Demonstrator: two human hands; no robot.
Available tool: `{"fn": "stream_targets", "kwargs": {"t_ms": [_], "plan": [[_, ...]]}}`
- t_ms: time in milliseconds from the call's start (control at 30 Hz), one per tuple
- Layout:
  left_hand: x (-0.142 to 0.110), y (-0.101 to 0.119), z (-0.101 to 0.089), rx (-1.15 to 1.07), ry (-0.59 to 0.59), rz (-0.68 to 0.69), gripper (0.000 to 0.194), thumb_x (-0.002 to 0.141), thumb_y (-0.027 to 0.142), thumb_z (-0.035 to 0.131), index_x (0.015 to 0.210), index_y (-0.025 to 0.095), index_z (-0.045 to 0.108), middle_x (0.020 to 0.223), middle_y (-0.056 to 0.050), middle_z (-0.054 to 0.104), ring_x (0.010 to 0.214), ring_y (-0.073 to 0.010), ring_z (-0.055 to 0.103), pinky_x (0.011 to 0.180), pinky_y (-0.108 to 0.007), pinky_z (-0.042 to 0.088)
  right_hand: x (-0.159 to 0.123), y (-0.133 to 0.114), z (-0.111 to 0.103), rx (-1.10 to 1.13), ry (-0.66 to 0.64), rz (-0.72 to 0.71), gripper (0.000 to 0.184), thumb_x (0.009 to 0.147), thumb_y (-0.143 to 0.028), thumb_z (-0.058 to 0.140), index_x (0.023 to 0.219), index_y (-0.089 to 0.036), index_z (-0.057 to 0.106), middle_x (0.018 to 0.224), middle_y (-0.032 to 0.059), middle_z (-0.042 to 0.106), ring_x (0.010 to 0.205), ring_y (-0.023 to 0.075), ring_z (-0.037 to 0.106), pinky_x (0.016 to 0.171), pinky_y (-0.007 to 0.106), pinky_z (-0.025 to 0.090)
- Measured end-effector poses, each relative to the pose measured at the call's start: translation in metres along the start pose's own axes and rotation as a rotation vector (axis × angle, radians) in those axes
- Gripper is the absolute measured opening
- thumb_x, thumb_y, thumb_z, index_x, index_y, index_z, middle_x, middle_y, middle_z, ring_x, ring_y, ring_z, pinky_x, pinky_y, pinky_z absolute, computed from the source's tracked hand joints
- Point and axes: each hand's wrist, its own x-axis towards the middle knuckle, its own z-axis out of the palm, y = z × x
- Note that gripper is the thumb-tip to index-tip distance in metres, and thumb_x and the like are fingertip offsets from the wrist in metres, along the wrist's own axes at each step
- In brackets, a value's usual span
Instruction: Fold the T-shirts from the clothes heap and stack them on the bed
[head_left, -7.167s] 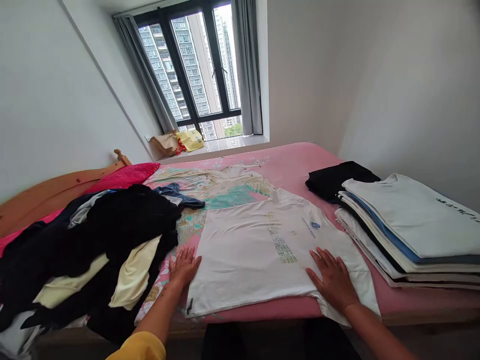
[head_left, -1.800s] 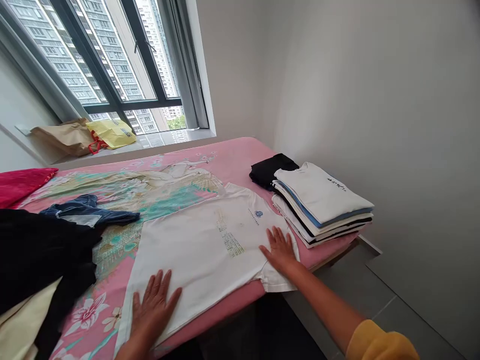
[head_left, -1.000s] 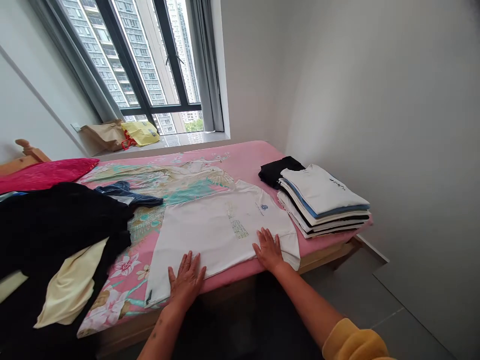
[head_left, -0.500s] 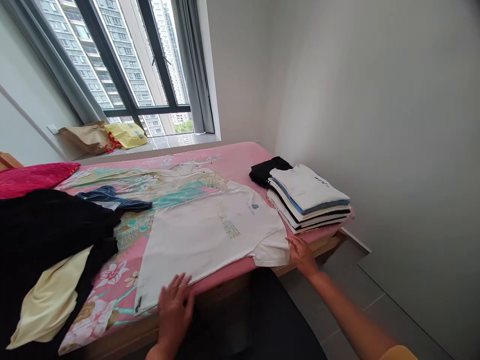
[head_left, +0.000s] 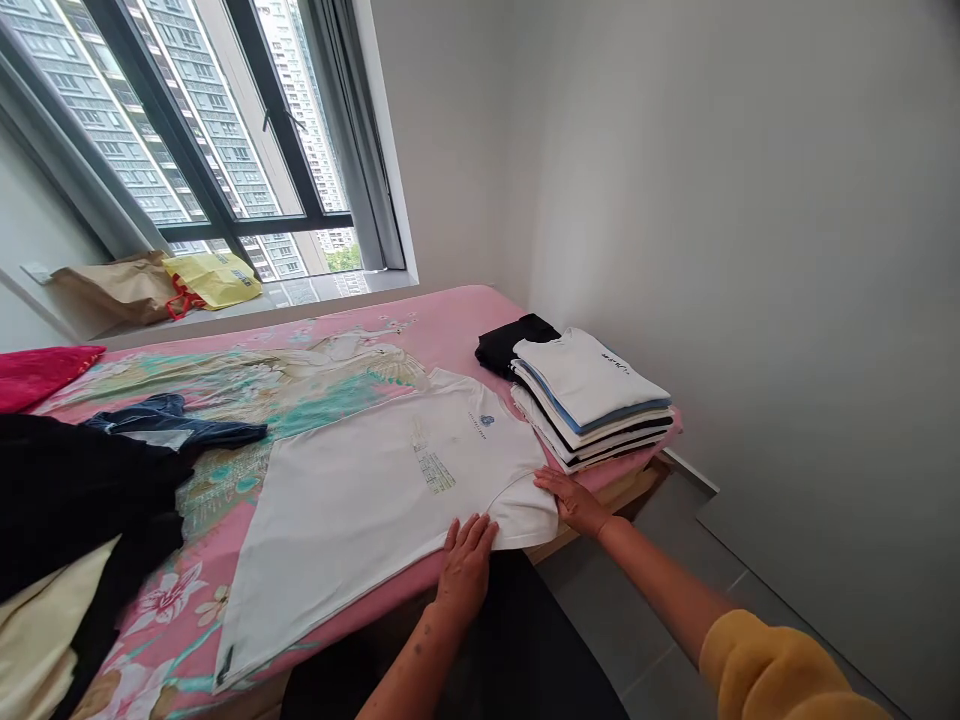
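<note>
A white T-shirt (head_left: 360, 490) lies spread flat along the near side of the bed, its hem at the left and its collar at the far right. It has a small blue logo and lines of print on the chest. My left hand (head_left: 466, 565) rests on its near edge beside the sleeve, fingers stretched out flat. On the sleeve and shoulder at the right lies my right hand (head_left: 574, 502), its fingers extended over the cloth; the thumb is hard to see. Just beyond that hand stands a stack of folded shirts (head_left: 592, 390).
A folded black garment (head_left: 514, 342) sits behind the stack. To the left are black clothing (head_left: 75, 490), a cream cloth (head_left: 52, 625), jeans (head_left: 180, 425) and a red pillow (head_left: 45, 375) on the flowered bedsheet (head_left: 337, 350). Paper bag (head_left: 120, 285) and yellow bag (head_left: 217, 278) lie on the windowsill.
My left hand has moved right along the shirt's near edge, from near the hem to beside the sleeve. My right hand stays at the sleeve. The view has turned slightly right.
</note>
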Motion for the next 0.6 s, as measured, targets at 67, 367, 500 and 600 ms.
{"fn": "stream_targets", "kwargs": {"t_ms": [67,367,500,600], "plan": [[-0.002,0.000,-0.001,0.000,0.027,0.010,0.047,0.083,0.008,0.040,0.127,0.021,0.050,0.134,-0.007,0.052,0.128,-0.0219,0.042,0.109,-0.049,0.029,-0.008,0.009,-0.002,-0.016,-0.047,-0.087,0.060,0.072,-0.002,0.039,0.128,-0.019,0.049,0.139,0.0059,0.044,0.132,0.0184,0.034,0.109,0.039,0.029],[-0.056,-0.012,-0.041,0.104,0.007,-0.143,0.056,0.082,0.021,0.047,0.137,0.023,0.037,0.143,-0.009,0.040,0.133,-0.0250,0.035,0.111,-0.057,0.012,-0.024,0.018,0.008,-0.244,-0.002,-0.295,0.061,0.077,-0.019,0.052,0.136,-0.017,0.039,0.142,0.0151,0.036,0.133,0.0272,0.028,0.106,0.047,0.031],[-0.125,-0.072,-0.083,0.254,0.049,-0.364,0.051,0.084,0.035,0.050,0.133,0.024,0.044,0.140,-0.011,0.043,0.131,-0.0292,0.037,0.109,-0.061,0.004,-0.030,0.021,0.014,-0.315,0.016,-0.342,0.062,0.078,-0.030,0.056,0.138,-0.022,0.038,0.142,0.0129,0.036,0.131,0.0294,0.032,0.104,0.048,0.035],[-0.184,-0.120,-0.117,0.335,0.047,-0.503,0.047,0.083,0.042,0.051,0.127,0.024,0.051,0.135,-0.011,0.050,0.127,-0.0311,0.042,0.107,-0.063,0.012,-0.033,0.026,0.016,-0.321,0.017,-0.389,0.061,0.080,-0.033,0.055,0.138,-0.027,0.038,0.141,0.0103,0.038,0.130,0.0290,0.035,0.102,0.047,0.037]]}}
